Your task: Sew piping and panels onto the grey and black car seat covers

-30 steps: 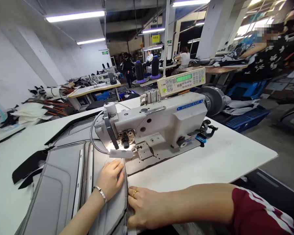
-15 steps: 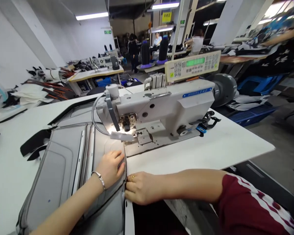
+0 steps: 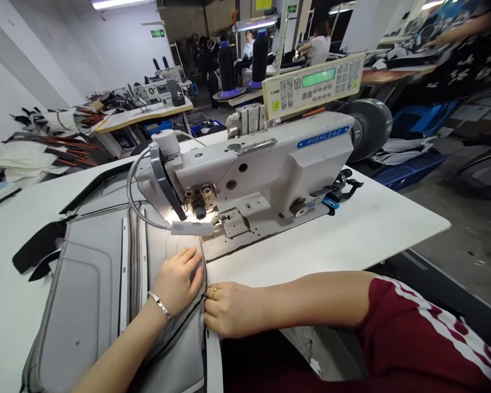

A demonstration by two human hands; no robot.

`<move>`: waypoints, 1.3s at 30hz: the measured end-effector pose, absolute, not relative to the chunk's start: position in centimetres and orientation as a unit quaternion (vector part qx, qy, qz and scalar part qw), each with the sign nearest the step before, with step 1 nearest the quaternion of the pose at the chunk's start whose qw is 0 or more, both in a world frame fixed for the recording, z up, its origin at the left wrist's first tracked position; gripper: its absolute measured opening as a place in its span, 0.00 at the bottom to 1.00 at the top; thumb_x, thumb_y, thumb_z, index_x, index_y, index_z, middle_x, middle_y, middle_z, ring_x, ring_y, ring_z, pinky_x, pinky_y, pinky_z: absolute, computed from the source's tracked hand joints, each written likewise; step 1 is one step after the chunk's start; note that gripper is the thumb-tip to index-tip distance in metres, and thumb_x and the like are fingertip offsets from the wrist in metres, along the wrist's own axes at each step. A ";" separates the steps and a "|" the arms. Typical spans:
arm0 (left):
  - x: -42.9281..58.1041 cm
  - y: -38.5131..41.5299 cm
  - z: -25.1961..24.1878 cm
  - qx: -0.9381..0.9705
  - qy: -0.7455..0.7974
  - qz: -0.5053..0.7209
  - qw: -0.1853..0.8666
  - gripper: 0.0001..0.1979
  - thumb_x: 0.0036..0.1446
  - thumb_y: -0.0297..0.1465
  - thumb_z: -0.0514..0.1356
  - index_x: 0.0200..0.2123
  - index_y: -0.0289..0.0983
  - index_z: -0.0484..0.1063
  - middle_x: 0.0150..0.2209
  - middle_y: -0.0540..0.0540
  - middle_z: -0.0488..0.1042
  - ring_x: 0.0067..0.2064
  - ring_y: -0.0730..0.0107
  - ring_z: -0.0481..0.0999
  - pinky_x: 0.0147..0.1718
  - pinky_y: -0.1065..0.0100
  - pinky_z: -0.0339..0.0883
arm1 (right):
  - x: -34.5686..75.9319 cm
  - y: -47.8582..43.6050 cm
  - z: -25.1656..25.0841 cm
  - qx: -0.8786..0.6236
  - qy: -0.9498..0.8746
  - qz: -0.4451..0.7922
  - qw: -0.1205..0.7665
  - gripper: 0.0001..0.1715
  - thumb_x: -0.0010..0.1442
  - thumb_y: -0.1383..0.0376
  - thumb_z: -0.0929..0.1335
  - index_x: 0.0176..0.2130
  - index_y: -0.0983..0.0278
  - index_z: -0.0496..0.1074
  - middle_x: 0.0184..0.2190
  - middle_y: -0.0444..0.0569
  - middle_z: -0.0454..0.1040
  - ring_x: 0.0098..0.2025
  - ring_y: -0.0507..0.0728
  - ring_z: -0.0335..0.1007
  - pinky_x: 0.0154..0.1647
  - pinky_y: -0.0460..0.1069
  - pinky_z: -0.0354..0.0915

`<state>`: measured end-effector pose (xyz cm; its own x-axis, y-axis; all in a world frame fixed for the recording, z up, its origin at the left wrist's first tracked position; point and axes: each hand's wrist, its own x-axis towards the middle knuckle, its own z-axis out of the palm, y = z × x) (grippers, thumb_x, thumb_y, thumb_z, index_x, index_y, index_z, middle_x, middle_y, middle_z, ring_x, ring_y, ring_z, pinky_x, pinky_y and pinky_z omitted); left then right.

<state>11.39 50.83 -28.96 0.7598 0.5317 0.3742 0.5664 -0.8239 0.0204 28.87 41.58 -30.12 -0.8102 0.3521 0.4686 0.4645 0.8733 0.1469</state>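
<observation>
A grey padded seat cover point(image 3: 79, 295) with dark seams and white strips lies on the white table, its right edge running under the head of the sewing machine point(image 3: 253, 158). My left hand point(image 3: 175, 281) rests flat on the cover just in front of the needle area, fingers stretched out and pointing at the machine. Closer to me, my right hand point(image 3: 233, 310) is closed on the cover's right edge, its fingertips partly hidden by the fabric. A grey lamp head point(image 3: 192, 228) partly hides the needle, and light falls on the fabric there.
A control panel point(image 3: 315, 84) stands above the machine, with dark thread cones point(image 3: 228, 71) behind. Black flaps point(image 3: 39, 245) stick out at the cover's left. White pieces point(image 3: 22, 158) are piled at the far left. Other people work in the background.
The view has swung slightly right and down, so everything sits further left and higher. Both hands keep nearly the same places on the seat cover; no clear feed of the fabric shows.
</observation>
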 end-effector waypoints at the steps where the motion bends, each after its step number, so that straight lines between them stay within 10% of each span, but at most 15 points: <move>1: 11.5 51.0 -29.0 -0.936 -0.292 -0.187 0.055 0.16 0.61 0.32 0.52 0.45 0.37 0.76 0.51 0.39 0.77 0.51 0.53 0.76 0.48 0.52 0.75 | 28.9 41.6 -30.1 -0.222 -0.940 -0.127 0.225 0.12 0.61 0.71 0.64 0.25 0.65 0.65 0.22 0.46 0.66 0.25 0.52 0.61 0.32 0.49 0.61; 18: 13.5 53.3 -28.3 -0.921 -0.323 -0.197 0.095 0.10 0.58 0.28 0.53 0.30 0.38 0.75 0.33 0.43 0.74 0.37 0.62 0.73 0.34 0.62 0.69 | 28.5 42.9 -30.9 -0.295 -0.929 -0.115 0.191 0.05 0.58 0.69 0.66 0.29 0.66 0.67 0.27 0.48 0.69 0.28 0.53 0.61 0.36 0.48 0.64; 28: 9.2 47.9 -27.4 -0.952 -0.283 -0.106 -0.047 0.21 0.50 0.30 0.60 0.50 0.43 0.73 0.53 0.44 0.75 0.53 0.56 0.74 0.50 0.58 0.72 | 28.8 42.5 -32.1 -0.240 -0.925 -0.158 0.247 0.10 0.59 0.70 0.64 0.25 0.66 0.66 0.21 0.45 0.63 0.22 0.52 0.58 0.23 0.48 0.57; 39: 6.5 46.1 -25.3 -0.898 -0.429 0.002 -0.094 0.23 0.52 0.23 0.57 0.51 0.43 0.73 0.49 0.44 0.73 0.51 0.62 0.72 0.53 0.63 0.68 | 28.6 42.3 -30.6 -0.290 -0.936 0.023 0.197 0.12 0.60 0.60 0.65 0.42 0.63 0.70 0.25 0.42 0.71 0.27 0.52 0.66 0.33 0.46 0.64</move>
<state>6.52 46.05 -25.30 0.6318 0.7705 -0.0847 0.7713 -0.6141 0.1672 28.63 42.35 -30.62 -0.7536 0.5526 0.3561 0.5341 0.8305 -0.1585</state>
